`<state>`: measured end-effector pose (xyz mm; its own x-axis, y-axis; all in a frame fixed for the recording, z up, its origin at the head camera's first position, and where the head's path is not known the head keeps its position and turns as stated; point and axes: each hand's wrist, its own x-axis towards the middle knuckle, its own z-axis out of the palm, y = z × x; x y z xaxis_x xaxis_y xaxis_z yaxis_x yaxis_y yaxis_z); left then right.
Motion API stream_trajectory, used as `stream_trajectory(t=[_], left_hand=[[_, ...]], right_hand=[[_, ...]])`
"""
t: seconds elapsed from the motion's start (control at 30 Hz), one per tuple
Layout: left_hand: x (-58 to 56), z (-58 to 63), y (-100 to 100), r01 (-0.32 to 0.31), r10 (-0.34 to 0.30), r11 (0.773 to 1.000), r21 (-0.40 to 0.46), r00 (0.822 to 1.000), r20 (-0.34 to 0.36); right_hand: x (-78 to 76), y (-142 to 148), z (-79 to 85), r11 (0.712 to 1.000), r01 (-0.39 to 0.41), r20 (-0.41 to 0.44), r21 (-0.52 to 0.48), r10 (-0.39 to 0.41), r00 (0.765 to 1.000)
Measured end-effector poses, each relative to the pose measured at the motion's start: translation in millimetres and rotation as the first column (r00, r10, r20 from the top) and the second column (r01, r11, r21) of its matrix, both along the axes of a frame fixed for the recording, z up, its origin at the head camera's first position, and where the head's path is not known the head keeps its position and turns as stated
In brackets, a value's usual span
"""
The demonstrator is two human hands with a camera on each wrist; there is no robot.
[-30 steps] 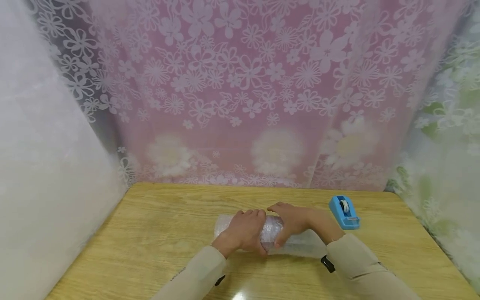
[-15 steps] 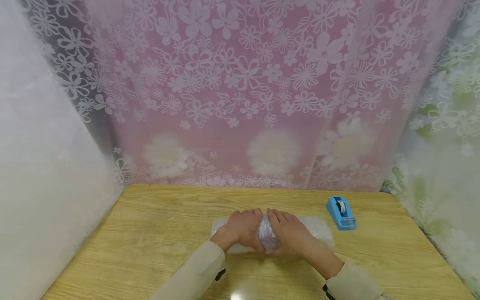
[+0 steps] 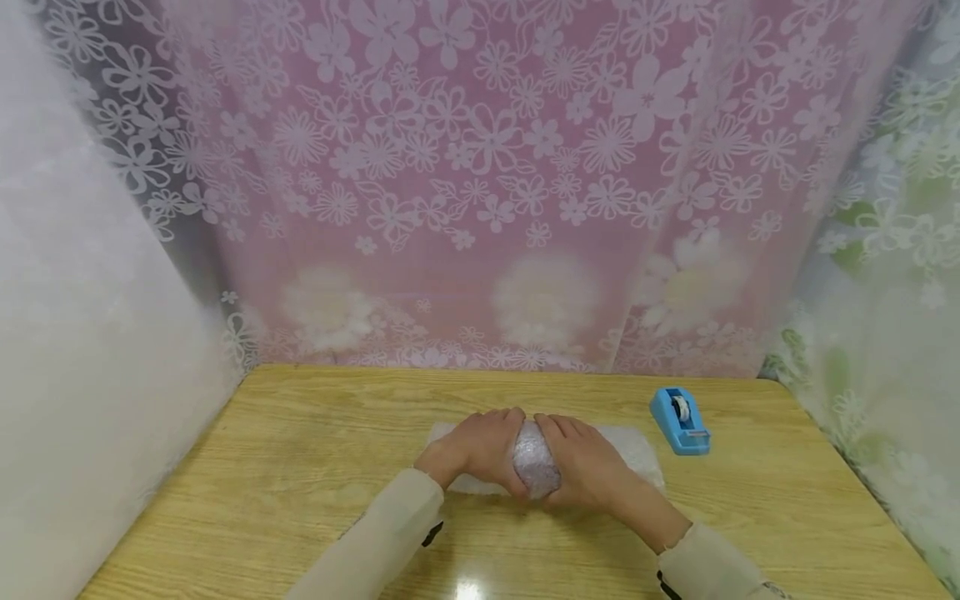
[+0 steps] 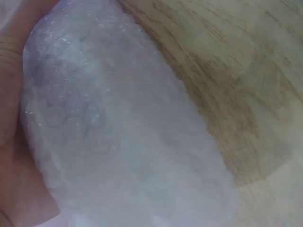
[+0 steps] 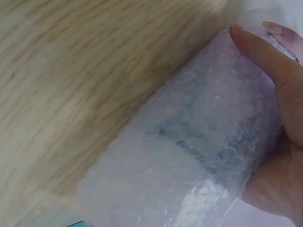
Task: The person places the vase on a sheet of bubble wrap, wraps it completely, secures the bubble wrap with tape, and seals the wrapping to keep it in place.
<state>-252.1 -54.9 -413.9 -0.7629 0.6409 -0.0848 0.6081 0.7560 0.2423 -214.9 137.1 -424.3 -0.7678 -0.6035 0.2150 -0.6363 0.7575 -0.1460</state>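
A roll of clear bubble wrap [image 3: 537, 462] lies crosswise on the wooden table, wound about something that I cannot make out. My left hand [image 3: 480, 450] grips it left of its middle, thumb on the near side and fingers over the top. From the other side my right hand [image 3: 588, 467] holds it the same way, a narrow gap between the two. In the right wrist view a bluish-dark shape shows faintly through the bubble wrap [image 5: 189, 137]. Loose, flatter wrap stretches past both hands. The left wrist view shows the bubble wrap [image 4: 128, 123] tapering beyond the left hand [image 4: 19, 142].
A blue tape dispenser [image 3: 681, 422] with a roll of tape stands on the table [image 3: 322, 467], right of and behind the bubble wrap. A pink flowered curtain [image 3: 480, 167] hangs along the table's back edge, with pale sheets at both sides.
My right hand, earlier raised with thumb and fingers spread over the wrap, has come down and closed round it beside the left hand. The left hand keeps its grip.
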Motion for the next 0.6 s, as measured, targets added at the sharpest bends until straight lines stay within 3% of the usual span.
stream_trajectory(t=[0.07, 0.2, 0.37, 0.53, 0.6], left_hand=[[0.2, -0.3, 0.3, -0.006, 0.006, 1.0, -0.001, 1.0, -0.027], [2.1, 0.2, -0.9, 0.018, -0.024, 0.999, -0.038, 0.989, -0.147], [6.7, 1.5, -1.8, 0.045, -0.09, 0.988, -0.15, 0.947, -0.308], [12.5, 1.7, -0.2, 0.033, -0.112, 0.98, -0.198, 0.908, -0.403], [14.0, 0.9, -0.3, 0.025, -0.104, 0.982, -0.19, 0.901, -0.42]], right_hand=[[-2.4, 1.1, 0.2, 1.0, 0.008, 0.019, 0.01, -0.008, 1.0], [-8.7, 2.7, 2.3, 0.999, 0.029, 0.088, 0.035, -0.032, 0.996], [-14.7, 2.5, 4.8, 0.998, 0.004, 0.113, 0.065, -0.011, 0.993], [-20.6, 2.0, 11.1, 0.996, -0.048, 0.148, 0.076, 0.037, 0.988], [-23.7, 2.1, 13.6, 0.996, -0.066, 0.185, 0.063, 0.054, 0.981]])
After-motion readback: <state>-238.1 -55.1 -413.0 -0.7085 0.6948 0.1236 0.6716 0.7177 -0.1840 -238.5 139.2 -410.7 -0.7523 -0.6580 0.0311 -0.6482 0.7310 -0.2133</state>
